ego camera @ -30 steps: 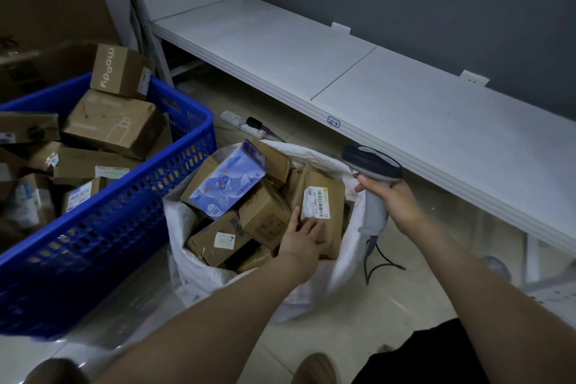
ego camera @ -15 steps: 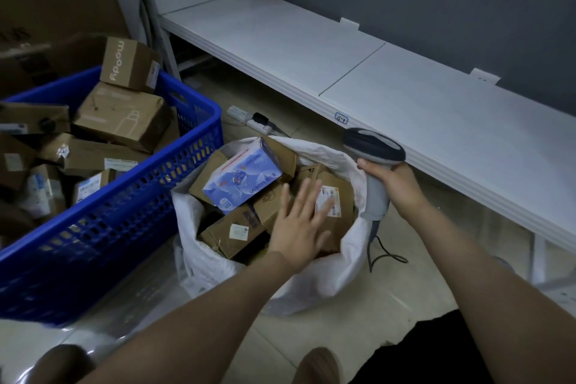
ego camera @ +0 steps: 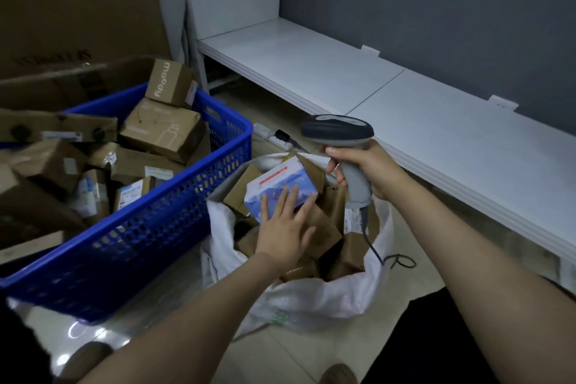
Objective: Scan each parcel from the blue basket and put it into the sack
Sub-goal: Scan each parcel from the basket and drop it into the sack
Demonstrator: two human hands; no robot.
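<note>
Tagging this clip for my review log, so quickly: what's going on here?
A person is sorting parcels on the floor. Their right hand grips a barcode scanner above a white sack that is nearly full of boxes. Their left hand lies with straight fingers on a blue-and-white box at the top of the sack's pile. Beside the sack, the blue basket holds many cardboard parcels not yet moved over.

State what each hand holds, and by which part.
The right hand grips the scanner by its grey handle. The left hand holds nothing; its straight fingers lie on the blue-and-white box in the sack.
</note>
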